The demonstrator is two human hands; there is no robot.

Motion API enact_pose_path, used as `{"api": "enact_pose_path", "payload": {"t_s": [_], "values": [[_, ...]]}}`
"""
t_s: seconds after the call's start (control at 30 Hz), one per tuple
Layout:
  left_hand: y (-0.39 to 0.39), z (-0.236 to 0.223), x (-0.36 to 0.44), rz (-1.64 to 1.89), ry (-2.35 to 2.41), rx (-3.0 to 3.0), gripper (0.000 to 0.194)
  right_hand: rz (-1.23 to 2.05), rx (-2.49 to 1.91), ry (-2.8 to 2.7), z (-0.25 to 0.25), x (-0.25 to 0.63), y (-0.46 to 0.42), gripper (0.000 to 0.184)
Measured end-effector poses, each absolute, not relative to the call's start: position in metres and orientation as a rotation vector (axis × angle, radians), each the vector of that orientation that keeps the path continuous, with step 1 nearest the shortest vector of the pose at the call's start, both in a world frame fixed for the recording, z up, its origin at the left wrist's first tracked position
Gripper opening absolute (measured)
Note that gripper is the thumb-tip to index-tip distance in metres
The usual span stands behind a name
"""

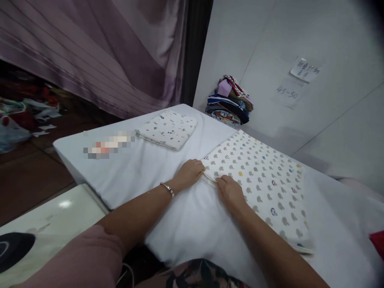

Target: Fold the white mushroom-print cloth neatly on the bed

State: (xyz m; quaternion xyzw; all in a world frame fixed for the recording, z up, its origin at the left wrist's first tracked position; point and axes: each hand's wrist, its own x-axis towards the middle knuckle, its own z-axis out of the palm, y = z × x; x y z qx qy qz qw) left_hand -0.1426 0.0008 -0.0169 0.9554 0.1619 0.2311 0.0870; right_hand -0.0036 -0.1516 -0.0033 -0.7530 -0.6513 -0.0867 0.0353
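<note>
Hands working at a white-covered table (144, 168) by a purple curtain (99, 52).
Left hand (189, 173) and right hand (230, 192) are lying flat, fingers loosely curled, pressing the patterned cloth (264, 176) at its edge.

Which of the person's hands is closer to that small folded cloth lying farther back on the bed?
The left hand. It rests at the corner of the spotted cloth, just in front of the small folded cloth. The right hand lies farther away, on the spotted cloth's near edge.

White cloth (258, 176), grey mouse-head print
</note>
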Motion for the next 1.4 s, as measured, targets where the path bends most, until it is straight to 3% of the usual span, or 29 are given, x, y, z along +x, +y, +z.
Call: {"api": "enact_pose_path", "payload": {"t_s": [0.33, 1.4], "values": [[0.0, -0.018, -0.141, 0.634, 0.467, 2.873, 0.011, -0.388, -2.263, -2.013, -0.018, -0.008, -0.154, 0.027], [0.008, -0.01, -0.156, 0.536, 0.282, 2.826, 0.024, -0.306, -2.262, -2.132, -0.015, -0.012, -0.153, 0.034]]}}
